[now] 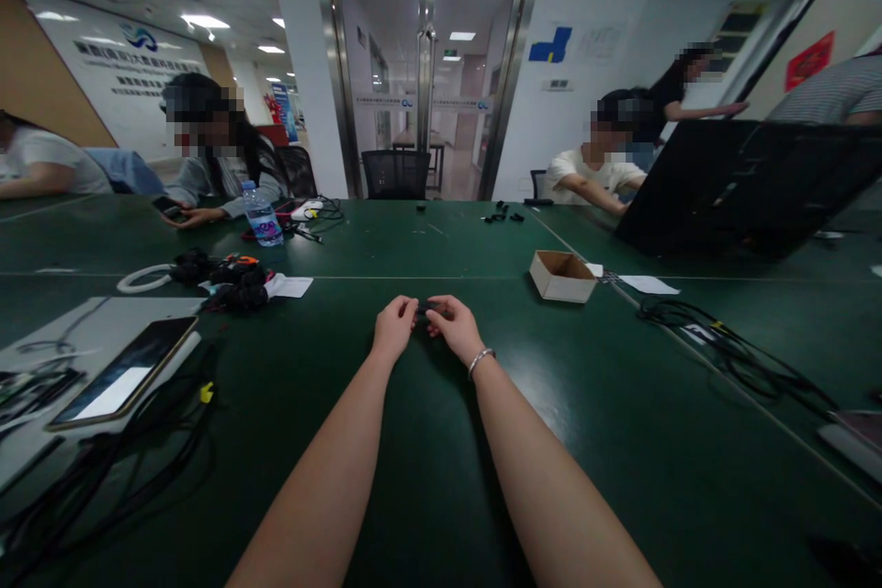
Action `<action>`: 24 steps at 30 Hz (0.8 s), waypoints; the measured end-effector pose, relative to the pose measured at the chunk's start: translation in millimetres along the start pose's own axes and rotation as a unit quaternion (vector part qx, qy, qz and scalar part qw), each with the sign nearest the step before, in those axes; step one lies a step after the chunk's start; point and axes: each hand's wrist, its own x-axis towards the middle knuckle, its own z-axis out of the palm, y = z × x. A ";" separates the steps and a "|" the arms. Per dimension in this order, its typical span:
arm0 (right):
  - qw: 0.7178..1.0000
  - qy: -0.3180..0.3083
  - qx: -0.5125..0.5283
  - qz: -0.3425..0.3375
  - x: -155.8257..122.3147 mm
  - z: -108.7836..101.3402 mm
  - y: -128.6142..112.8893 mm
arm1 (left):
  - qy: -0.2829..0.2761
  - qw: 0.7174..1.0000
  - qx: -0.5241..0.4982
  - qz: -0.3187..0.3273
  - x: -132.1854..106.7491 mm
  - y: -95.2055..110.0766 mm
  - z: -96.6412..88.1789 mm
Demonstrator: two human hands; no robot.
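A small black object (424, 306) sits between the two bare hands, above the dark green tabletop (441, 441). The left hand (395, 327) pinches its left end; the right hand (455, 325), below a silver bracelet (480, 363), grips its right end, fingers curled narrow.

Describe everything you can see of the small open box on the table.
The small open box looks like cardboard, with pale outer walls and a brown inside. It stands upright, lidless, on the green table, beyond and to the right of the right hand, which does not touch it. White paper lies by its right side; whether they touch is unclear.
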 end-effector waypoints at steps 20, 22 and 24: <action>1.000 -0.026 -0.008 -0.008 -2.1 -4.6 -2.9 | -0.004 1.000 -0.010 -0.023 4.6 -1.0 -1.5; 1.000 -0.025 -0.007 -0.008 -1.9 -4.8 -2.1 | -0.008 1.000 -0.015 -0.022 4.5 -1.4 -1.1; 1.000 -0.023 -0.008 -0.010 -1.8 -4.8 -1.3 | -0.011 0.999 -0.021 -0.022 4.2 -1.2 -0.6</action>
